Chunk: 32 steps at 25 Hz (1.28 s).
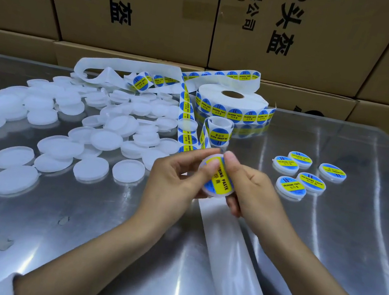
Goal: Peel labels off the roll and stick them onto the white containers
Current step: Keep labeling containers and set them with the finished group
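The left hand [179,173] and right hand [250,184] meet above the middle of the counter [325,244], both gripping one white container [217,176] between them; the left fingers curl round its left rim, and the right thumb presses on the blue and yellow label [221,179] lying across its face. Whether the label is fully stuck down is hard to tell, since the fingers hide its upper edge. Just behind the hands, a loose strip of labels [185,118] curls across the counter and runs back to the label roll [232,105], which lies flat near the far edge. To the right of the hands, five labelled containers [308,173] sit in a small cluster, close together. On the left half of the counter a large heap of plain white containers [84,127] spreads toward the left edge. Empty white backing paper [129,67] loops behind that heap. Cardboard boxes [139,6] stand stacked beyond the far edge.
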Available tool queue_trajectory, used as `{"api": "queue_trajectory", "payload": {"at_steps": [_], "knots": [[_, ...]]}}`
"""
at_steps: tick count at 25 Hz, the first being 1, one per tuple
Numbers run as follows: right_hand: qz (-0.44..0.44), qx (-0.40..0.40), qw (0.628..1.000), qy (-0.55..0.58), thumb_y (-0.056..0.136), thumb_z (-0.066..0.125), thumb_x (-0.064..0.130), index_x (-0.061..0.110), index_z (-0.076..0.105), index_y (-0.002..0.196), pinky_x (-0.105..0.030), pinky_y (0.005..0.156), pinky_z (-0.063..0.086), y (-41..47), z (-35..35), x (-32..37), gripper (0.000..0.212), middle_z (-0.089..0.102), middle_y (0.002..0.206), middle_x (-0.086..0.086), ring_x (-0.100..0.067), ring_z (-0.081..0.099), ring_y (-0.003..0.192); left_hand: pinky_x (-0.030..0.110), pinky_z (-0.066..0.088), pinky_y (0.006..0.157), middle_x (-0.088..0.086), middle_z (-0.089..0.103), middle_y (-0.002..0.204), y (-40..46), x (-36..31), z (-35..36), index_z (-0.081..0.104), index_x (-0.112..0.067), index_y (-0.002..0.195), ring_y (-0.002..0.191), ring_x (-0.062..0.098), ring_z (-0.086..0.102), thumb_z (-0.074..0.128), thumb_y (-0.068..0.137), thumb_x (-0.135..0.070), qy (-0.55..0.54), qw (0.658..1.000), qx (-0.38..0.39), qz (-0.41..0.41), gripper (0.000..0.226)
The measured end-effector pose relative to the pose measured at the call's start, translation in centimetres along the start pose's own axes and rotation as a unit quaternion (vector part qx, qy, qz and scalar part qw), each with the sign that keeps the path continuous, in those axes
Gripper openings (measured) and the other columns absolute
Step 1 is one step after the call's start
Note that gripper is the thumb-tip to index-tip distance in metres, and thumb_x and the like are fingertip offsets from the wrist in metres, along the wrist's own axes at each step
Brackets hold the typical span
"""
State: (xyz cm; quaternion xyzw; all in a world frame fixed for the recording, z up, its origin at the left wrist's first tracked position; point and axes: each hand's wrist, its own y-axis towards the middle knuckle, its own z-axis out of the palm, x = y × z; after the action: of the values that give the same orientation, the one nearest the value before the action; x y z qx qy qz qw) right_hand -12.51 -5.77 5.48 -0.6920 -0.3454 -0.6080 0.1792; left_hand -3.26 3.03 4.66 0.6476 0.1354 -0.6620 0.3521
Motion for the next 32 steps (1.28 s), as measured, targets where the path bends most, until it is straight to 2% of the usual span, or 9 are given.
{"api": "queue_trajectory", "payload": {"at_steps": [4,9,13,15,20,24,27,29,32], "knots": [[0.001,-0.042,0.997,-0.062,0.093,0.054,0.036,0.003,0.053,0.062,-0.013,0.038,0.030,1.5,-1.9,-1.5,0.045,0.039,0.037,0.007,-0.003,0.034,0.033,0.020,0.055,0.061,-0.009,0.073,0.077,0.7,1.2,-0.1,0.071,-0.030,0.090,0.064,0.006,0.067,0.051,0.095,-0.022,0.039,0.998,0.027,-0.036,0.022],[0.105,-0.145,0.946,-0.271,0.096,0.045,0.044,0.012,0.048,0.061,-0.029,0.058,0.037,3.0,-6.3,-4.4,0.047,0.052,0.045,0.005,-0.013,0.047,0.049,0.010,0.044,0.077,-0.013,0.064,0.103,0.7,3.3,-0.6,0.061,-0.037,0.107,0.082,-0.001,0.058,0.057,0.092,-0.013,0.226,0.972,0.054,0.037,0.028],[0.123,-0.193,0.878,-0.420,0.092,0.049,0.048,0.019,0.056,0.108,-0.036,0.071,0.038,2.8,-6.4,-5.2,0.034,0.066,0.096,-0.008,-0.031,0.059,0.092,0.023,0.039,0.100,-0.007,0.050,0.123,0.9,4.0,-1.3,0.053,-0.024,0.128,0.109,0.006,0.050,0.061,0.087,-0.012,0.331,0.939,0.068,0.071,0.044],[0.084,-0.215,0.859,-0.456,0.090,0.053,0.039,0.023,0.052,0.122,-0.036,0.072,0.039,2.6,-6.3,-5.0,0.036,0.065,0.109,-0.005,-0.032,0.058,0.103,0.018,0.027,0.108,-0.006,0.040,0.142,0.9,4.2,-1.4,0.043,-0.020,0.139,0.129,0.005,0.037,0.061,0.088,-0.019,0.393,0.911,0.086,0.090,0.054],[0.012,-0.117,0.872,-0.475,0.090,0.050,0.035,0.026,0.068,0.095,-0.031,0.064,0.039,2.8,-5.7,-5.2,0.021,0.064,0.100,0.003,-0.023,0.058,0.097,0.009,0.010,0.102,-0.009,0.009,0.158,0.5,4.7,-1.5,0.021,-0.026,0.149,0.141,0.006,0.014,0.047,0.094,-0.042,0.511,0.836,0.171,0.099,0.063],[0.098,-0.109,0.822,-0.550,0.095,0.041,0.044,0.016,0.047,0.135,-0.039,0.099,0.037,3.3,-6.9,-6.5,0.049,0.046,0.142,-0.006,-0.029,0.041,0.127,0.020,0.009,0.110,-0.008,0.008,0.159,0.2,4.6,-1.4,0.026,-0.027,0.147,0.141,0.008,0.010,0.035,0.096,-0.049,0.573,0.788,0.200,0.104,0.056],[0.023,-0.143,0.857,-0.494,0.095,0.044,0.042,0.018,0.045,0.138,-0.036,0.108,0.027,3.5,-6.1,-6.4,0.049,0.040,0.147,-0.002,-0.023,0.033,0.135,0.021,0.004,0.111,-0.010,0.012,0.158,-0.1,4.0,-1.2,0.032,-0.029,0.143,0.143,0.008,0.006,0.039,0.093,-0.055,0.574,0.786,0.209,0.096,0.057],[-0.042,-0.154,0.905,-0.394,0.094,0.049,0.038,0.020,0.057,0.125,-0.030,0.100,0.032,3.6,-5.1,-5.9,0.037,0.056,0.132,0.002,-0.017,0.044,0.125,0.030,0.009,0.116,-0.010,0.036,0.147,-0.7,3.3,-1.0,0.045,-0.030,0.133,0.138,0.008,0.021,0.044,0.087,-0.061,0.578,0.775,0.223,0.122,0.055],[0.008,-0.110,0.967,-0.228,0.090,0.056,0.042,0.021,0.062,0.114,-0.024,0.087,0.042,3.6,-4.4,-5.4,0.033,0.066,0.108,0.007,-0.009,0.058,0.106,0.036,0.013,0.116,-0.016,0.056,0.120,-1.7,2.6,-0.2,0.055,-0.030,0.118,0.120,0.004,0.041,0.046,0.081,-0.067,0.589,0.751,0.240,0.178,0.053]]}}
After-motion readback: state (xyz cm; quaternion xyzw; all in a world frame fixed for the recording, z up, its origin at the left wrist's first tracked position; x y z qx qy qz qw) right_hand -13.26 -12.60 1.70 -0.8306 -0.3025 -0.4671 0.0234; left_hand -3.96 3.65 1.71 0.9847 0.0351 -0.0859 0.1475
